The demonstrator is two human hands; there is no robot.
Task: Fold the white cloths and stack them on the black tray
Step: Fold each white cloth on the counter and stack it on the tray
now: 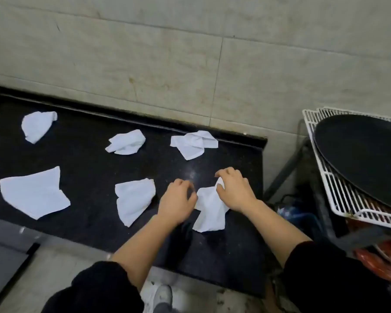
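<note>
Several crumpled white cloths lie scattered on a black stone counter (88, 168). The nearest cloth (209, 211) lies by the counter's right end, and both hands pinch it. My left hand (177, 201) grips its left edge. My right hand (234, 192) grips its upper right corner. Another cloth (133, 201) lies just left of my left hand. A flatter one (35, 193) is further left. More cloths sit toward the wall: one at the back right (193, 143), one in the middle (127, 142), one at the left (37, 125). The round black tray (361, 159) rests empty on a white wire rack to the right.
The white wire rack (330, 188) stands right of the counter across a gap, with red and dark items beneath it. A tiled wall (190, 64) backs the counter. A white shoe (158, 299) shows on the floor below.
</note>
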